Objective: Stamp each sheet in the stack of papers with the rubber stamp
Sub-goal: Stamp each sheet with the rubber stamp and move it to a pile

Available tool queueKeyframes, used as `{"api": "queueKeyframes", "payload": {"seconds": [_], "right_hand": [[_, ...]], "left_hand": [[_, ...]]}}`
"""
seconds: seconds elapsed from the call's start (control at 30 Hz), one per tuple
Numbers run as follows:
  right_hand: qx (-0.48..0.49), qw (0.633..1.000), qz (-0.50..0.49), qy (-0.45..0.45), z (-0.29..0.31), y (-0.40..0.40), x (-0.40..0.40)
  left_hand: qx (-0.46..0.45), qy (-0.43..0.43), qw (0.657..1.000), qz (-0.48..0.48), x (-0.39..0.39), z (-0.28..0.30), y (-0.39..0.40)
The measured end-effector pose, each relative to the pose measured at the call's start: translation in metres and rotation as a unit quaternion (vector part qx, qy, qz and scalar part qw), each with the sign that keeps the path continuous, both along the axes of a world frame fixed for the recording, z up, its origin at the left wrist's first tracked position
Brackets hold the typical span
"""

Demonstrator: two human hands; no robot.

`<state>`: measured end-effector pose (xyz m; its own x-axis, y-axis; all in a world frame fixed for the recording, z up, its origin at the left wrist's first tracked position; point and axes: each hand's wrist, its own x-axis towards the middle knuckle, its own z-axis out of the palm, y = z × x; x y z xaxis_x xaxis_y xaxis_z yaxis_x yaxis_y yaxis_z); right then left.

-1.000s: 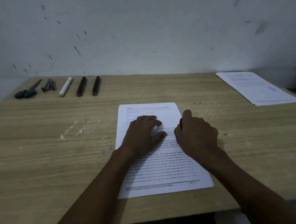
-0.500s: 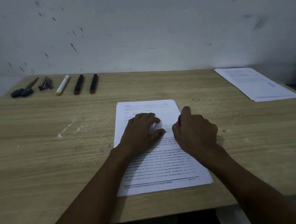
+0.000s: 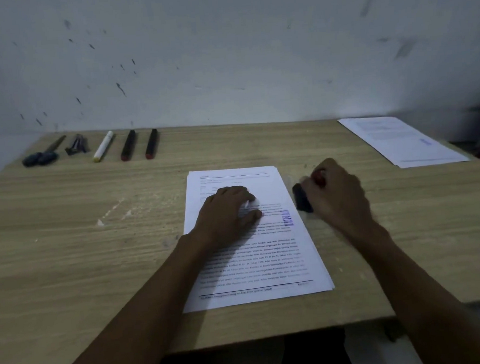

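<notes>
A stack of printed white papers (image 3: 277,266) lies in the middle of the wooden table. A blue stamp mark (image 3: 288,217) shows near the right edge of the top sheet. My left hand (image 3: 229,210) lies flat on the upper half of the sheet, fingers spread. My right hand (image 3: 338,192) is off the stack to its right, closed around the rubber stamp (image 3: 301,198), whose dark body sticks out to the left just over the table and whose red top shows between my fingers.
A single stamped sheet (image 3: 402,141) lies at the far right corner. Along the back left sit scissors (image 3: 42,156), a dark clip (image 3: 76,144), a white marker (image 3: 103,146) and two black markers (image 3: 139,144). The table's front edge (image 3: 270,336) is close to me.
My right hand lifted the stamp off the top sheet and moved right, off the stack, uncovering a blue mark on the paper. My left hand stayed on the sheet.
</notes>
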<state>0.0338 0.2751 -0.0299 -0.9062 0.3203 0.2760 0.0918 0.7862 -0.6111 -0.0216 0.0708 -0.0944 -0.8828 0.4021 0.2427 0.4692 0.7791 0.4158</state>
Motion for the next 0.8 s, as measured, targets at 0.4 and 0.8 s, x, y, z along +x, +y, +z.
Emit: {"api": "queueKeyframes", "payload": {"seconds": [0.4,0.8], "right_hand": [[-0.01,0.998,-0.061,-0.025,0.0,0.045,-0.012],[0.052,0.996,-0.042,-0.056,-0.008,0.028,-0.035]], "left_hand": [[0.024,-0.015,1.0,0.007,-0.012,0.009,0.001],[0.139,0.052,0.988,0.043,-0.012,0.02,-0.031]]}}
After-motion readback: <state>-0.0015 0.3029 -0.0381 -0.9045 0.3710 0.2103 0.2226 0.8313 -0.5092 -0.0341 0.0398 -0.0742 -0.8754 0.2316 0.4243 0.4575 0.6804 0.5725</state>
